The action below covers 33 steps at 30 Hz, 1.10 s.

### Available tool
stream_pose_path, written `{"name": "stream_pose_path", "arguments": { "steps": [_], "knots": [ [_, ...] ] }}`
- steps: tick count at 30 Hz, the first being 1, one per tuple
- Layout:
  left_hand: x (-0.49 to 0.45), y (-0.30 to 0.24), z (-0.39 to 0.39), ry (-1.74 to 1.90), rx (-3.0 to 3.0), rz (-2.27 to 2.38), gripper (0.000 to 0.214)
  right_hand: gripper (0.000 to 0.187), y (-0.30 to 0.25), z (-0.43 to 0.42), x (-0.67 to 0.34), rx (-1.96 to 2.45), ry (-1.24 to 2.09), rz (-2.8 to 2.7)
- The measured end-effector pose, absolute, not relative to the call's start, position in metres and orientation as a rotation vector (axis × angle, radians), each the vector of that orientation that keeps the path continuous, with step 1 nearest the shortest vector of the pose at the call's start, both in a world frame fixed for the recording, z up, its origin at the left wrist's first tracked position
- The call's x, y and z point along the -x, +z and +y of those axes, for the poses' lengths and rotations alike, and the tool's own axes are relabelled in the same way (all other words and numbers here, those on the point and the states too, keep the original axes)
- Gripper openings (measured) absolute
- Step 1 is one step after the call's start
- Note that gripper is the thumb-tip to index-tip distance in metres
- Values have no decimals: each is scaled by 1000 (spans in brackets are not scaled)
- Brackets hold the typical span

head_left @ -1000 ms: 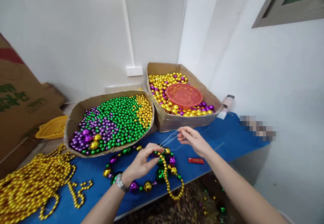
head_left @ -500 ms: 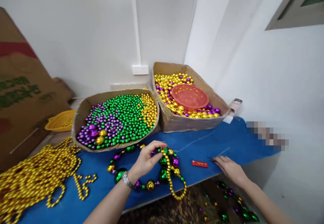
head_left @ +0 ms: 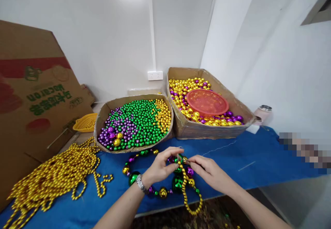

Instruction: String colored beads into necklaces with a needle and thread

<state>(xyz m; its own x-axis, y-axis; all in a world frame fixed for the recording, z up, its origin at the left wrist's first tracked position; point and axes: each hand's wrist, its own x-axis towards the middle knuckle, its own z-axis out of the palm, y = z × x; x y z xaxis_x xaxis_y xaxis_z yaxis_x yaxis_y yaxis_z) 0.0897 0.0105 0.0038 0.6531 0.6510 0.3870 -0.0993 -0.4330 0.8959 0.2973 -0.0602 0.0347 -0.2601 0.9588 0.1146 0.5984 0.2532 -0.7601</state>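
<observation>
My left hand (head_left: 162, 165), a watch at its wrist, pinches the upper end of a gold bead strand (head_left: 184, 184) and a thin thread. The strand hangs in a loop over the table's front edge. My right hand (head_left: 207, 170) is closed on a small dark metallic tool, its tip meeting the left fingertips; its kind is too small to tell. Under and around the hands lies a necklace of green, purple and gold beads (head_left: 163, 192), with a large green bead (head_left: 178, 183) below the fingers.
Two cardboard boxes of loose beads, one in front (head_left: 95, 132) and one behind (head_left: 207, 132), stand at the back; a red basket (head_left: 207, 102) sits in the rear one. Gold strands (head_left: 57, 175) pile at left near a yellow basket (head_left: 84, 123). A pink flask (head_left: 263, 113) stands at right.
My right hand has come left from beside the red packet to my left fingertips, bringing the dark tool. The packet is now hidden. The view has turned slightly left.
</observation>
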Motion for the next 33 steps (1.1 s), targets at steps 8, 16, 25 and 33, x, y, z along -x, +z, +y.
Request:
{"name": "stream_pose_path", "arguments": {
  "steps": [8, 16, 25, 33],
  "knots": [
    [-89, 11, 11, 864, -1935, 357, 41, 29, 41, -49, -294, 1375, 696, -2150],
    [-89, 12, 10, 850, -1947, 362, 41, 31, 39, -53, -292, 1358, 536, -2192],
    [-85, -3, 15, 925, -1723, 483, 50, 37, -50, -58, -400, 1996, 139, -1928],
    [-87, -8, 17, 939, -1520, 510, 59, 33, -88, -81, -432, 2158, 109, -1946]
  ]
}}
